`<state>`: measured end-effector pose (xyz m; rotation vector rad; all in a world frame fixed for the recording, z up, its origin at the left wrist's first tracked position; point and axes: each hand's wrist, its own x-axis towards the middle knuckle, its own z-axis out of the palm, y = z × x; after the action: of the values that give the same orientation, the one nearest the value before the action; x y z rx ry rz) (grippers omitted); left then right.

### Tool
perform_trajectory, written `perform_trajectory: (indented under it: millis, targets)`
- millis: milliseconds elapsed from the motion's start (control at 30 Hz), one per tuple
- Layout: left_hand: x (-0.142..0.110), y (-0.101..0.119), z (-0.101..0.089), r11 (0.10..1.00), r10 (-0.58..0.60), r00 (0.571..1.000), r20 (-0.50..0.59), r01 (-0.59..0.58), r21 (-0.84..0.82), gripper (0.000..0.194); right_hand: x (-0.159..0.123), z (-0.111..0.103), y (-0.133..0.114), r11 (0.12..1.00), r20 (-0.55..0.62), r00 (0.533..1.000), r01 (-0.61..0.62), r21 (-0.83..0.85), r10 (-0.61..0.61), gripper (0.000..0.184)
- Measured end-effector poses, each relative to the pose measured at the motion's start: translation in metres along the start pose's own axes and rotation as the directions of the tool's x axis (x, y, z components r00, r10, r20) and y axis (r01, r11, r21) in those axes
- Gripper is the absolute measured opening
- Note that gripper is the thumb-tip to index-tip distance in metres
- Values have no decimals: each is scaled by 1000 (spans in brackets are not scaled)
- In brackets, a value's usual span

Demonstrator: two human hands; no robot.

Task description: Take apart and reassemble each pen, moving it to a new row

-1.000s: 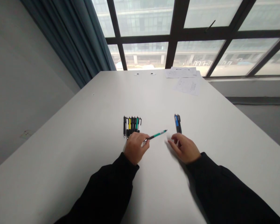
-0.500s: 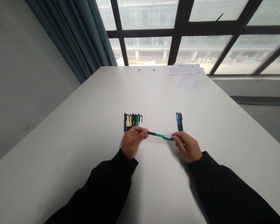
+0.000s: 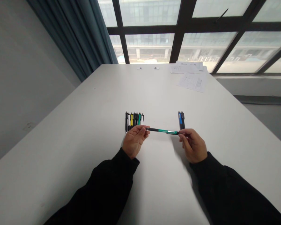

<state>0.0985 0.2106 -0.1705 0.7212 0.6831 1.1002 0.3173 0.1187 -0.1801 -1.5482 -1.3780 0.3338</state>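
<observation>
A green and black pen (image 3: 163,130) is held nearly level above the table between my two hands. My left hand (image 3: 134,140) pinches its black end, and my right hand (image 3: 192,145) pinches the clip end. Just beyond my left hand lies a row of several pens, among them a yellow pen (image 3: 131,118), a green pen (image 3: 139,118) and a black pen (image 3: 126,121); my fingers hide the lower ends of some. Past my right hand a blue pen (image 3: 180,119) and a black pen (image 3: 183,118) lie side by side, their near ends partly covered.
The white table (image 3: 96,109) stretches to the window (image 3: 150,47). Sheets of paper (image 3: 192,82) lie at its far right corner. A blue curtain (image 3: 77,34) hangs at the far left beside a grey wall.
Both hands still grip the green pen. It has turned about its length, its clip now facing me, and sits more level. My right hand has shifted slightly right, and the whole view has tilted a little.
</observation>
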Motion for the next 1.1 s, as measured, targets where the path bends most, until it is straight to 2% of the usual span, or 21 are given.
perform_trajectory:
  millis: [200, 400, 633, 767, 900, 1100]
  targets:
    - [0, -3, 0, 999, 42, 998, -50, -40, 33, 31, 0, 1, 5, 999, -14, 1000, 9, 31, -8, 16]
    - [0, -4, 0, 998, 23, 999, -41, -20, 65, 32, -1, 1, 4, 999, 12, 999, -30, 41, 30, 15]
    - [0, -1, 1, 994, 16, 998, -55, -10, 109, 36, 0, 0, 4, 1000, 23, 1000, -18, 10, 18, 18]
    - [-2, -3, -2, 952, 57, 998, -38, -43, 303, 35, 1, -2, 4, 1000, 27, 1000, 3, -15, -2, 21]
    - [-3, -3, -4, 827, 112, 993, 29, -110, 551, 34, 1, -3, 2, 999, 15, 1000, 14, -47, -13, 24]
    - [-7, 0, 0, 771, 115, 990, 77, -138, 622, 42, 2, -3, -1, 994, 23, 998, 59, -96, -57, 32]
